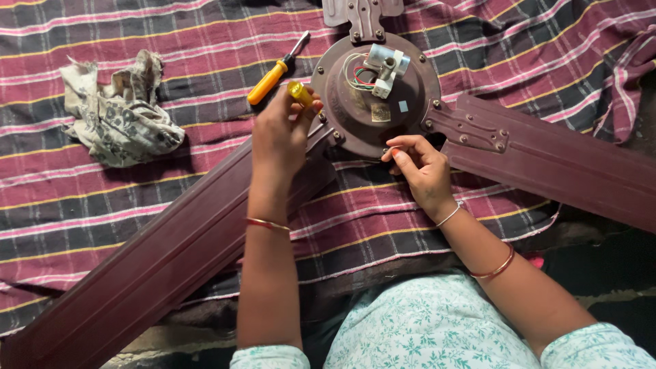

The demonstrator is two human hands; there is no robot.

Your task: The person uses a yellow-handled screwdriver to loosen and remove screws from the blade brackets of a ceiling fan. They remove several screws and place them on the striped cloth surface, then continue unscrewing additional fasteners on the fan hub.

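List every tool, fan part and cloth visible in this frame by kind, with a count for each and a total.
Screwdrivers with yellow handles: 2, one lying on the cloth, one held in the left hand
Fan motor housing: 1
Fan blades: 3 ()
Crumpled rag: 1
Striped cloth: 1
Total: 8

Head view, steeply down, close.
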